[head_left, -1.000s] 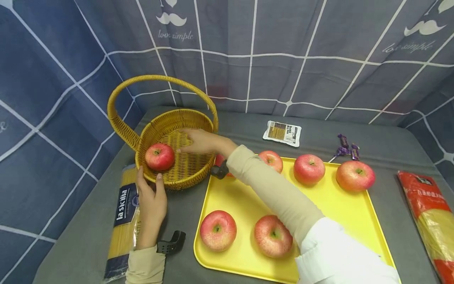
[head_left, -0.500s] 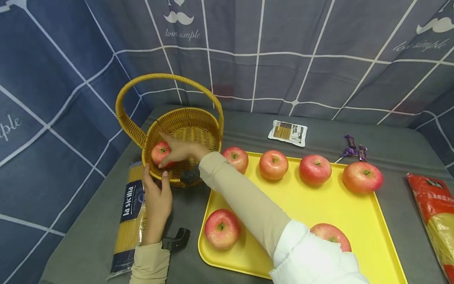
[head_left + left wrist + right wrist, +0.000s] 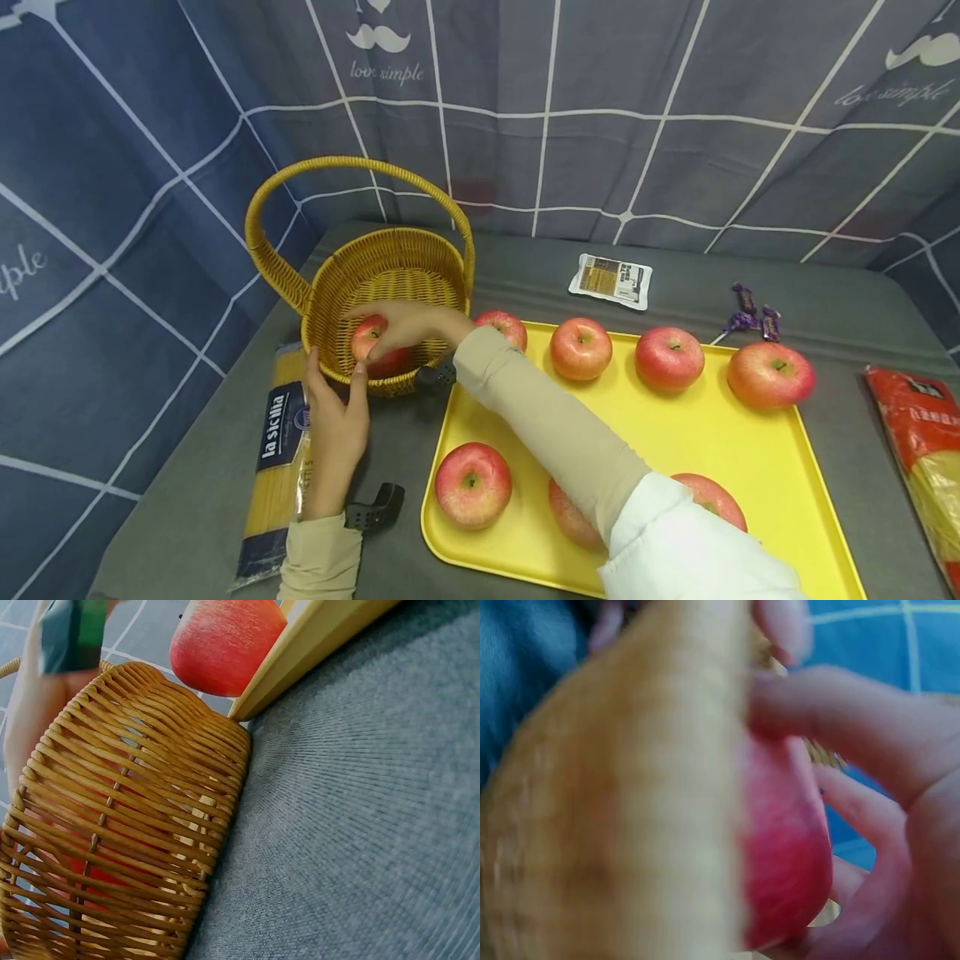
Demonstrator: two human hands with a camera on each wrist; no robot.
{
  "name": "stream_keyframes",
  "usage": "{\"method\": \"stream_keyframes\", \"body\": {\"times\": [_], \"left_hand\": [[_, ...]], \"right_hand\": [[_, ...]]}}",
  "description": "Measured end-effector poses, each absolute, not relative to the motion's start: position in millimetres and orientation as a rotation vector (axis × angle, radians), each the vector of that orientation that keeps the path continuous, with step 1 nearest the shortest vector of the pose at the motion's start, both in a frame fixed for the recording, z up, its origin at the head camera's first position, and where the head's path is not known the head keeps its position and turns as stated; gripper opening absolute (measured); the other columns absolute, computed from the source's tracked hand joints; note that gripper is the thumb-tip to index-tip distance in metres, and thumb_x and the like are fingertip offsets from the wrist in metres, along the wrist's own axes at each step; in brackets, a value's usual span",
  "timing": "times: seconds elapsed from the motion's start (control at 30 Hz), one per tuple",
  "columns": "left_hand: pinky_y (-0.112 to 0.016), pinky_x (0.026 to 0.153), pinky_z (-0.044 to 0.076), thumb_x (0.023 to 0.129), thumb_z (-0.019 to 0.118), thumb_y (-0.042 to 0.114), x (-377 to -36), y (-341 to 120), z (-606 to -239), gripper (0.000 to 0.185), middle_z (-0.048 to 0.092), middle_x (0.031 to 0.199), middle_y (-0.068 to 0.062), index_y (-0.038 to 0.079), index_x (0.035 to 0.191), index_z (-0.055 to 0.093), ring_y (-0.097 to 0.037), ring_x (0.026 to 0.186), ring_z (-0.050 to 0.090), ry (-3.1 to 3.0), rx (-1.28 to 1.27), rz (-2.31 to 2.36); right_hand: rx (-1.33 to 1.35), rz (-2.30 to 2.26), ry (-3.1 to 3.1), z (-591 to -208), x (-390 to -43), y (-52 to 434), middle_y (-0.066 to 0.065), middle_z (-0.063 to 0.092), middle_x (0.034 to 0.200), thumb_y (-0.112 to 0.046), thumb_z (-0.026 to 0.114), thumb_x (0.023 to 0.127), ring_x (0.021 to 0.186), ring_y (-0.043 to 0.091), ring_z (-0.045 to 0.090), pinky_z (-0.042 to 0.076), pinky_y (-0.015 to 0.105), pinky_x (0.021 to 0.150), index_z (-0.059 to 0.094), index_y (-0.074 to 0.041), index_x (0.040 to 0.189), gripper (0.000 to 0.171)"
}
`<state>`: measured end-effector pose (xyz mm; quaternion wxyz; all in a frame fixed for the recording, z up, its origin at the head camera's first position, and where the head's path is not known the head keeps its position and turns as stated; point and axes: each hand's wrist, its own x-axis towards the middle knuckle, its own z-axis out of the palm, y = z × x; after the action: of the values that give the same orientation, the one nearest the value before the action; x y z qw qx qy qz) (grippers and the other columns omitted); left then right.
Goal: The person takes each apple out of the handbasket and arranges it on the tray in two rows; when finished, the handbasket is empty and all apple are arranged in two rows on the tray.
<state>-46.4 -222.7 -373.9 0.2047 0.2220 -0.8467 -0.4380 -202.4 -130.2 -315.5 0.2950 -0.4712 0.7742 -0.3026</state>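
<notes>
A wicker basket (image 3: 425,287) with a tall arched handle stands at the back left. Inside it lies a red apple (image 3: 366,335), which my right hand (image 3: 411,323) grips from above; the right wrist view also has the apple (image 3: 784,847) between thumb and fingers, partly hidden by the blurred basket rim. My left hand (image 3: 337,425) holds the near left rim, thumb and fingers spread at the edge. Through the weave in the left wrist view, the basket (image 3: 142,787) lets some red show.
To the right a yellow tray (image 3: 675,433) bears several apples, among them a near-left apple (image 3: 473,485). A spaghetti pack (image 3: 273,467) lies left of the left forearm. Behind the tray are a white sachet (image 3: 611,282) and purple-wrapped candies (image 3: 742,317); a red bag (image 3: 918,450) lies far right.
My right hand first reached left over the apple in the basket, then came back rightward with it. The apple now sits nearer the basket's front middle. My left hand stayed at the rim.
</notes>
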Motion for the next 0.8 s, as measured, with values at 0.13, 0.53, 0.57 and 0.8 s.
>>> {"method": "stream_keyframes", "body": {"times": [0.13,0.53,0.57,0.8], "left_hand": [[-0.057,0.106,0.018,0.091,0.043,0.046,-47,-221,-375,0.072,0.011,0.152,-0.011,0.017,0.146,0.006,-0.036,0.137,0.017,-2.358,0.633,-1.226],[-0.056,0.107,0.018,0.092,0.041,0.046,-45,-220,-377,0.072,0.010,0.152,-0.011,0.018,0.146,0.004,-0.035,0.137,0.016,-2.363,0.626,-1.245],[-0.056,0.107,0.018,0.092,0.041,0.046,-45,-220,-376,0.072,0.010,0.152,-0.011,0.018,0.146,0.004,-0.036,0.137,0.017,-2.362,0.627,-1.244],[-0.057,0.106,0.018,0.093,0.041,0.043,-45,-218,-374,0.071,0.008,0.152,-0.011,0.016,0.146,0.003,-0.035,0.137,0.015,-2.358,0.598,-1.245]], "right_hand": [[-1.268,-0.856,2.086,-301,-210,-99,-0.004,0.043,0.138,-0.028,0.067,0.078,0.126,0.012,0.039,0.035,0.028,0.102,0.045,-0.023,0.133,0.059],[-1.456,-0.989,2.323,-256,-178,59,-0.006,0.049,0.124,-0.027,0.069,0.073,0.115,0.008,0.043,0.038,0.029,0.096,0.055,-0.025,0.122,0.050],[-1.437,-0.979,2.360,-256,-172,79,-0.006,0.048,0.125,-0.027,0.069,0.074,0.116,0.008,0.043,0.037,0.030,0.096,0.055,-0.026,0.122,0.050],[-1.220,-0.954,2.676,-273,-122,213,-0.010,0.046,0.127,-0.013,0.077,0.069,0.117,-0.002,0.039,0.028,0.007,0.091,0.053,-0.027,0.122,0.059]]}}
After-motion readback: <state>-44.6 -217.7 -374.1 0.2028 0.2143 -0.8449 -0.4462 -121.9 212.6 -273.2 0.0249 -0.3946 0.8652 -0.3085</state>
